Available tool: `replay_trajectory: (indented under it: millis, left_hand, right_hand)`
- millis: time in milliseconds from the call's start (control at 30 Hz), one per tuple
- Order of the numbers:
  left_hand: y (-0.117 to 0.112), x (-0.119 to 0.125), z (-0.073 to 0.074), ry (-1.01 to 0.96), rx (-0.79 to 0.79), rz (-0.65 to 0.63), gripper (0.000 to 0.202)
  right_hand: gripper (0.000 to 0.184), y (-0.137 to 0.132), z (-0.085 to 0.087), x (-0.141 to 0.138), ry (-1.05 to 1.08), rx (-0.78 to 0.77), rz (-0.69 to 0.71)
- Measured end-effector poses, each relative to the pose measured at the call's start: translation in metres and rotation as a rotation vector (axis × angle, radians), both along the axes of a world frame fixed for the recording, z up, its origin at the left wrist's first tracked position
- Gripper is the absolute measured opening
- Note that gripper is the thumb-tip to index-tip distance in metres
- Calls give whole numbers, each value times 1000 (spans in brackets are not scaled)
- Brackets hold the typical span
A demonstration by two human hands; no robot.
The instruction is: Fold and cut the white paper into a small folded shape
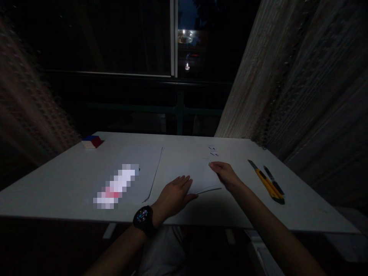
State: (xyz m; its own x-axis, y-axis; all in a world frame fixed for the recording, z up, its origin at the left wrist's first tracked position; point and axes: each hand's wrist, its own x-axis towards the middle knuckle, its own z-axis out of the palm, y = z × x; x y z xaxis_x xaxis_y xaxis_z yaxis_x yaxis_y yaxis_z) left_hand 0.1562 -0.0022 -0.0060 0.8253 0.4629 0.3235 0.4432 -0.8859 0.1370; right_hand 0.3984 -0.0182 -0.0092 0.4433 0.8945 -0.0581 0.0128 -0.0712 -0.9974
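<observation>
Curtain fabric [25,115] hangs blurred at the far left, and next to it we see a white desk [57,184] in dim light. On its far left corner lies a small red and blue block [91,142]. Further right a flat stack of paper [149,161] lies on the desk, partly blurred out. Our left hand [174,193], a dark watch [143,219] on its wrist, lies flat with the fingers stretched out together. Its grip is wide and holds nothing, and the fingertips press the near left edge of a white sheet [202,178]. That sheet lies on the desk between both hands, just right of the stack. Our right hand [225,174] rests on the sheet's right edge with curled fingers; we cannot tell whether its grip closes on the paper or merely presses it. Beyond the sheet lie a few small scraps [213,150]. Well to the right, a yellow utility knife [266,183] and a slim black tool [273,179] lie side by side.
</observation>
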Motion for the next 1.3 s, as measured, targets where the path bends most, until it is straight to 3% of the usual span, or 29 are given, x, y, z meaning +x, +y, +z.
replay_trajectory:
  millis: [267,333,500,600,700,800,833,1000,1133,1200,1300]
  left_hand:
    - [0,4,0,-69,-36,47,35]
    - [0,4,1,-96,-72,82,35]
    - [2,2,7,-143,-168,235,37]
    - [1,4,8,-43,-132,244,44]
    - [-2,9,9,89,-63,239,50]
    - [-5,12,9,135,-21,249,47]
    - [-5,13,9,136,-16,251,45]
    - [-4,13,6,97,0,229,41]
    - [-5,9,10,82,-27,220,42]
    - [-6,8,11,88,-32,220,42]
    - [-9,7,9,108,-10,209,44]
  right_hand:
    - [49,2,-4,1,-71,58,-62]
    - [48,0,-4,3,-251,23,-59]
    - [23,-9,5,-2,-939,-109,41]
    - [18,-12,14,-15,-1133,-87,52]
    - [18,-12,23,-33,-946,-38,193]
    - [46,-8,28,-53,-427,-75,590]
    - [48,-6,28,-58,-314,-75,658]
    - [47,-1,23,-72,-177,-58,583]
    - [49,-6,20,-60,-207,-16,620]
    - [44,-7,21,-48,-356,27,581]
    - [34,-1,24,-28,-757,36,305]
